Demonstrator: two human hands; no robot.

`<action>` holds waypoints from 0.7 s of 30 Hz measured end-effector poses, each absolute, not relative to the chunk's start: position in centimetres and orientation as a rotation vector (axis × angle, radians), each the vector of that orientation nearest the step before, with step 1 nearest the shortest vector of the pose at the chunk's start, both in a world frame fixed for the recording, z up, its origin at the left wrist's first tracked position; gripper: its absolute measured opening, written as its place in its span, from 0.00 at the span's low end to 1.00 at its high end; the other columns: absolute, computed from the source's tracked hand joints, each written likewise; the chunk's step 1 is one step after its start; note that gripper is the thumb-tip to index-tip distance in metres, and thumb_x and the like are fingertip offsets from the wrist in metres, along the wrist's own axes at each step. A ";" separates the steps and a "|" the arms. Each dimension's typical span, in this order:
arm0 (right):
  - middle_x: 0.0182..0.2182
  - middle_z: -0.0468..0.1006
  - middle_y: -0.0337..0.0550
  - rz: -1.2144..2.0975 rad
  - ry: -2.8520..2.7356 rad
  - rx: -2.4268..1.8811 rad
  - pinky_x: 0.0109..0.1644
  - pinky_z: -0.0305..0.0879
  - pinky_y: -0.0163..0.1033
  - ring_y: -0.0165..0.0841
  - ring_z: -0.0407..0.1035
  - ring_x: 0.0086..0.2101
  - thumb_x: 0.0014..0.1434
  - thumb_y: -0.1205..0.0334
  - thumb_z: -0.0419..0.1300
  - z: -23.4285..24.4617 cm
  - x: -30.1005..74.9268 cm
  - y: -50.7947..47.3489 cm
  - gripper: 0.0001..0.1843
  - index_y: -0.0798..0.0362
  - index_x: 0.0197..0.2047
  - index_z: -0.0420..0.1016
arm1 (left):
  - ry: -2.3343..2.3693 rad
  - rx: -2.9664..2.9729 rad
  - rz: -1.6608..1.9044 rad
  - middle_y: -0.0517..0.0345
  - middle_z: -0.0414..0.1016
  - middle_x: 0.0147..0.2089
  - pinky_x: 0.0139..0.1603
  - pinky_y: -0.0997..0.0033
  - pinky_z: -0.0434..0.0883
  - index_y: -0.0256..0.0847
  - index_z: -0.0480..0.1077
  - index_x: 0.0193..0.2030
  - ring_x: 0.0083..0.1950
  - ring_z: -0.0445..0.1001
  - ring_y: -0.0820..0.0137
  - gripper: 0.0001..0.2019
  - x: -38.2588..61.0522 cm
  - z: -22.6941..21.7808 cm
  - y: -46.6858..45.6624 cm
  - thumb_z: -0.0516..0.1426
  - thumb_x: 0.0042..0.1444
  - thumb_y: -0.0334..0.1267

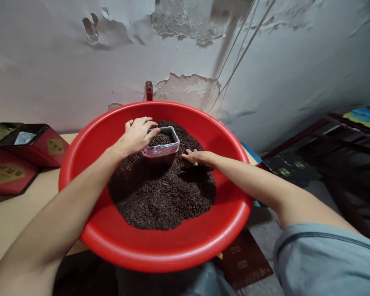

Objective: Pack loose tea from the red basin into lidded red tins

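Observation:
A large red plastic basin (160,246) holds a heap of dark, dry bits (163,201) that look like loose tea leaves. Standing in the heap is a box with a clear plastic liner (162,150) folded over its rim, with more leaves inside. My left hand (138,133) grips the box at its left rim, thumb and fingers reaching across the opening. To the right of the box, my right hand (195,157) is low over the leaves, fingers curled on a dark, flat-looking tool (193,166), perhaps a scoop. Its shape is mostly hidden by hand and shadow.
Red boxes with gold labels (10,174) stand open on the pale table (27,218) at left. Behind the basin is a peeling wall (117,74) with hanging cords (239,68). A dark rack (351,152) stands right; a dark red board (246,259) lies below.

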State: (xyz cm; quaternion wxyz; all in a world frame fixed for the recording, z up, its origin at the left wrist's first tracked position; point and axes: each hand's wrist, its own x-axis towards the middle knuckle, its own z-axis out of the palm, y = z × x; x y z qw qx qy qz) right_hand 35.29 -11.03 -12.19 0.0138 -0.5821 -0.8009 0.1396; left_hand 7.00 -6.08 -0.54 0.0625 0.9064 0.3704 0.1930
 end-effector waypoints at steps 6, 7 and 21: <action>0.63 0.66 0.58 0.511 -2.847 -2.129 0.54 0.70 0.44 0.47 0.74 0.51 0.44 0.73 0.68 -10.7 34.9 -11.4 0.47 0.49 0.69 0.65 | 1.170 2.754 0.468 0.46 0.67 0.70 0.68 0.43 0.54 0.44 0.72 0.60 0.71 0.60 0.55 0.21 7.0 -0.6 -5.8 0.46 0.72 0.49; 0.63 0.66 0.57 0.461 -2.860 -2.132 0.57 0.69 0.45 0.48 0.73 0.53 0.47 0.72 0.67 -10.8 34.9 -11.5 0.45 0.48 0.69 0.65 | 1.173 2.756 0.456 0.46 0.67 0.69 0.68 0.44 0.54 0.44 0.72 0.60 0.71 0.61 0.55 0.21 7.0 -0.6 -5.7 0.46 0.72 0.49; 0.44 0.81 0.42 0.424 -2.371 -2.104 0.49 0.70 0.38 0.39 0.75 0.46 0.45 0.67 0.69 -7.7 35.3 -10.5 0.31 0.51 0.55 0.74 | 1.015 2.809 0.464 0.48 0.75 0.61 0.60 0.53 0.69 0.44 0.81 0.48 0.61 0.72 0.55 0.15 6.2 -1.1 -4.8 0.56 0.63 0.45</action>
